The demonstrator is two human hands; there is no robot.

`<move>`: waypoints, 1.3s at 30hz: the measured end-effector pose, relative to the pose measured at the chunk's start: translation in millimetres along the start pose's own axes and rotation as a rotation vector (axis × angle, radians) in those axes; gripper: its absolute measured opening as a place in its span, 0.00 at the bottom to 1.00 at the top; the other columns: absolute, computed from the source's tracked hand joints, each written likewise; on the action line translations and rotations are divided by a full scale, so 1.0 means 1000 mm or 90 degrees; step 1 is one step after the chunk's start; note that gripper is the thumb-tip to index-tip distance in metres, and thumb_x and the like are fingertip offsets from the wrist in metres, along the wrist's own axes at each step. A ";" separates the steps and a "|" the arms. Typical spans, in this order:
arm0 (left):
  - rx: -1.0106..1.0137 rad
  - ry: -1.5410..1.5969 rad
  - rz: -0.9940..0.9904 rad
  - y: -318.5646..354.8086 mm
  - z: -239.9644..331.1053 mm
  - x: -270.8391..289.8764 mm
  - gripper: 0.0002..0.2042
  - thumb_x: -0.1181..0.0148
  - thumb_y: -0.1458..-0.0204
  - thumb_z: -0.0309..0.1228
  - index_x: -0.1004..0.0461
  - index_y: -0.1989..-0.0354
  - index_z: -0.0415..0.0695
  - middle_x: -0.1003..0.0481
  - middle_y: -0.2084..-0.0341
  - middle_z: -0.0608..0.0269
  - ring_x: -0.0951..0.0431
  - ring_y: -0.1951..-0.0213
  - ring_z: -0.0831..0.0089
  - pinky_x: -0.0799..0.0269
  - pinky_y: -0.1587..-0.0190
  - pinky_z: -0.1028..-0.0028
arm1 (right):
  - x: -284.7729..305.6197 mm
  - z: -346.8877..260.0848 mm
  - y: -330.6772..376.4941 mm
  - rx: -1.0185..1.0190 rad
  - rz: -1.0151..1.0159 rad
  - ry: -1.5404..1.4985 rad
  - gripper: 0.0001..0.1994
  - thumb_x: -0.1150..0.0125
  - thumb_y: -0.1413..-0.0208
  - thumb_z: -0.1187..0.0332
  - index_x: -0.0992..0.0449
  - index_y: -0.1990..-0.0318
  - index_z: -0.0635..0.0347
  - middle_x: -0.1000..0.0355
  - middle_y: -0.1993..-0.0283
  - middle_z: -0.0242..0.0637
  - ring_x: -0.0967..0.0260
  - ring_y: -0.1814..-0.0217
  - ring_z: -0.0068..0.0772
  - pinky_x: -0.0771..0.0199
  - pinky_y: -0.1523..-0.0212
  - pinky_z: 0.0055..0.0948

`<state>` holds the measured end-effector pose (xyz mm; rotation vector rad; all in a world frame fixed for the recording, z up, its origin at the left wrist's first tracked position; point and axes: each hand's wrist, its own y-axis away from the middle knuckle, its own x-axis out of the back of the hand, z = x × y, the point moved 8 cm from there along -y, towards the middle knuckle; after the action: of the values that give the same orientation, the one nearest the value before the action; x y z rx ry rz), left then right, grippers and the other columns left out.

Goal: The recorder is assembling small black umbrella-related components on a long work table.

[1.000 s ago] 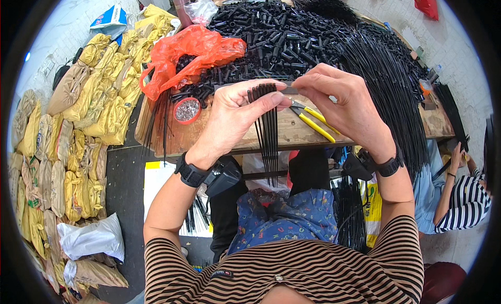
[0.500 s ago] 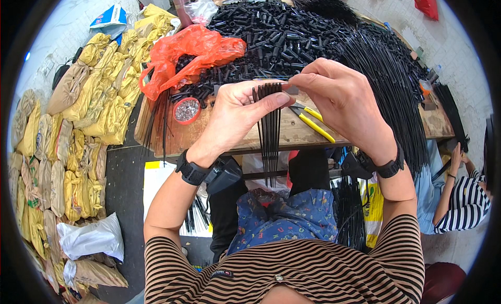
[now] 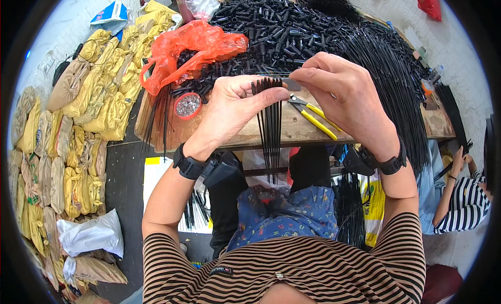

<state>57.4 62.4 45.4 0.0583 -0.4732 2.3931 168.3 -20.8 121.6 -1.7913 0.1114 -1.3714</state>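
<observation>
My left hand (image 3: 237, 103) is closed round a row of several thin black rods (image 3: 270, 124). Their upper ends stand side by side above my thumb, and their thin tails hang down past the table's front edge. Close by on the right, my right hand (image 3: 334, 84) has thumb and forefinger pinched together, slightly apart from the rods. What it pinches, if anything, is too small to make out. A thin pale line, like a wire, shows near those fingertips. Beneath my right hand, yellow-handled pliers (image 3: 319, 122) lie on the wooden table (image 3: 235, 139).
Black plastic pieces (image 3: 276, 35) heap across the table, with long black rods (image 3: 386, 90) at right. A red plastic bag (image 3: 182, 48) and a round red tub of small shiny parts (image 3: 188, 105) sit left. Yellow sacks (image 3: 107, 90) stack beyond. Another person's hand (image 3: 458, 160) shows at right.
My right hand has drawn back a little to the right and up, away from the tops of the rods. My left hand keeps its hold on them, almost unmoved.
</observation>
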 end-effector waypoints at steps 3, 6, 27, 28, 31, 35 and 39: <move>0.004 -0.009 -0.002 -0.001 0.001 0.000 0.07 0.39 0.47 0.26 0.20 0.62 0.37 0.20 0.68 0.65 0.23 0.65 0.84 0.27 0.60 0.82 | 0.000 -0.001 -0.001 0.006 -0.004 0.014 0.10 0.42 0.58 0.78 0.23 0.65 0.62 0.29 0.68 0.37 0.28 0.65 0.40 0.26 0.64 0.34; -0.003 -0.017 0.000 -0.001 0.001 -0.001 0.07 0.39 0.47 0.26 0.20 0.63 0.38 0.20 0.68 0.65 0.24 0.66 0.84 0.28 0.61 0.82 | 0.001 -0.004 0.000 0.007 -0.004 0.024 0.10 0.43 0.59 0.79 0.23 0.65 0.62 0.30 0.68 0.37 0.28 0.65 0.40 0.27 0.65 0.34; 0.000 -0.016 0.003 -0.002 0.000 0.001 0.08 0.37 0.48 0.29 0.19 0.63 0.40 0.21 0.73 0.71 0.28 0.70 0.89 0.32 0.67 0.85 | -0.003 -0.001 -0.001 0.029 0.026 0.004 0.09 0.40 0.57 0.78 0.23 0.65 0.62 0.29 0.69 0.36 0.28 0.67 0.40 0.26 0.67 0.33; -0.009 -0.007 0.010 -0.002 0.000 0.001 0.08 0.36 0.49 0.30 0.19 0.63 0.41 0.22 0.75 0.76 0.32 0.73 0.92 0.35 0.72 0.86 | -0.004 0.001 -0.001 0.014 0.024 -0.031 0.09 0.40 0.57 0.78 0.23 0.65 0.62 0.29 0.69 0.37 0.28 0.68 0.40 0.26 0.67 0.33; -0.014 -0.002 0.006 -0.003 -0.004 0.002 0.08 0.35 0.49 0.30 0.19 0.63 0.40 0.22 0.75 0.75 0.32 0.72 0.92 0.35 0.72 0.86 | -0.006 0.002 0.000 -0.002 0.016 -0.053 0.07 0.39 0.53 0.79 0.23 0.65 0.63 0.28 0.69 0.38 0.27 0.69 0.36 0.28 0.69 0.27; 0.019 -0.005 -0.006 -0.002 -0.004 0.004 0.07 0.37 0.48 0.26 0.21 0.63 0.38 0.21 0.71 0.69 0.25 0.67 0.87 0.29 0.63 0.84 | -0.005 0.005 0.000 -0.027 0.022 -0.055 0.07 0.39 0.53 0.79 0.23 0.64 0.64 0.28 0.69 0.39 0.27 0.69 0.36 0.28 0.68 0.27; 0.005 0.003 0.027 0.000 -0.009 0.013 0.06 0.35 0.50 0.26 0.21 0.66 0.39 0.24 0.75 0.75 0.31 0.72 0.90 0.35 0.69 0.86 | -0.005 0.008 0.000 -0.031 0.037 -0.070 0.06 0.40 0.51 0.75 0.23 0.65 0.63 0.28 0.69 0.39 0.28 0.68 0.42 0.27 0.67 0.33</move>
<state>48.4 74.0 39.4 0.0458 -0.4668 2.4354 172.7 -13.5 117.7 -1.8851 0.1386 -1.2358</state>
